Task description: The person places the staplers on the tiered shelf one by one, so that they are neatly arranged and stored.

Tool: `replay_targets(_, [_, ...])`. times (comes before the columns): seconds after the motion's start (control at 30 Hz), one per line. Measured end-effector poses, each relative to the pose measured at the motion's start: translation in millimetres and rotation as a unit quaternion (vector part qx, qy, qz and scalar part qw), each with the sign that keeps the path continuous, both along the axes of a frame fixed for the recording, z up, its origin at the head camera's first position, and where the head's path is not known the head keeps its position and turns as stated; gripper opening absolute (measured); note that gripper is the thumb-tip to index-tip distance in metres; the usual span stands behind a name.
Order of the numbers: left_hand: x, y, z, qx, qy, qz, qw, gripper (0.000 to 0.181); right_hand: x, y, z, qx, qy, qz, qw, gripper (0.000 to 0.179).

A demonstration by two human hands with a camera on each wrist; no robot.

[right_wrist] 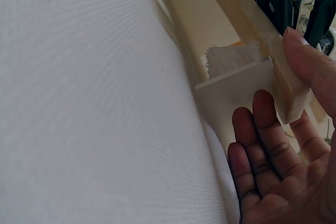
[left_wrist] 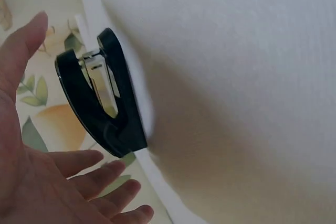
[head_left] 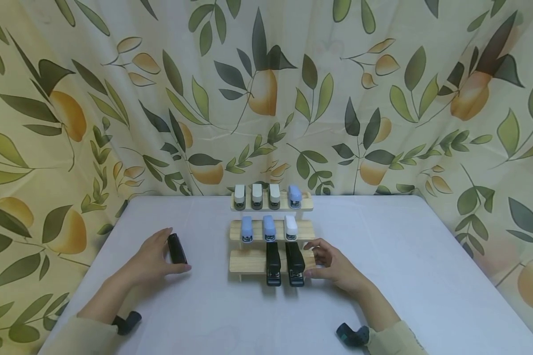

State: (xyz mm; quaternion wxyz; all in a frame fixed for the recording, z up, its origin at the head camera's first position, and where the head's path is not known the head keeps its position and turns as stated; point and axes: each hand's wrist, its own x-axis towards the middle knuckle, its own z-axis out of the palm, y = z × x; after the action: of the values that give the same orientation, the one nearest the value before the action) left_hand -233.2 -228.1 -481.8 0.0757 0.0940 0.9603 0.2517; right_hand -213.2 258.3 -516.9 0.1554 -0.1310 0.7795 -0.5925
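On the table at the left stands a black stapler (head_left: 176, 249). My left hand (head_left: 153, 256) is spread around it, with thumb and fingers apart. In the left wrist view a gap shows between the fingers and that stapler (left_wrist: 107, 95). My right hand (head_left: 333, 266) is at the right end of a three-tier wooden rack (head_left: 248, 261), loosely curved. Its thumb (right_wrist: 310, 59) lies at the lowest board's end, right beside a black stapler (head_left: 295, 264), and its other fingers (right_wrist: 270, 124) are below and behind the board. A second black stapler (head_left: 273, 264) sits left of that one.
The middle tier carries two blue mini staplers (head_left: 269, 228) and a white one (head_left: 290, 228). On the top tier are three grey-white mini staplers (head_left: 257, 196) and a blue one (head_left: 295, 195). A patterned curtain (head_left: 266, 98) hangs behind the white table (head_left: 195, 310).
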Motion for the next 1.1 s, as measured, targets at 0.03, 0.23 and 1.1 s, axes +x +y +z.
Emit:
replay_targets(0.03, [-0.8, -0.7, -0.6, 0.001, -0.004, 0.0, 1.0, 0.131, 0.0, 0.0, 0.1, 0.001, -0.002, -0.002, 1.0, 0.065])
replay_targets(0.23, [-6.4, -4.9, -6.5, 0.007, -0.016, -0.002, 0.9998, 0.131, 0.3, -0.1, -0.1, 0.007, -0.01, -0.007, 0.9999, 0.065])
replay_targets(1.1, [-11.7, -6.1, -13.4, 0.003, -0.022, 0.02, 0.9996, 0.127, 0.3, 0.2, -0.3, 0.006, -0.013, -0.011, 0.9998, 0.065])
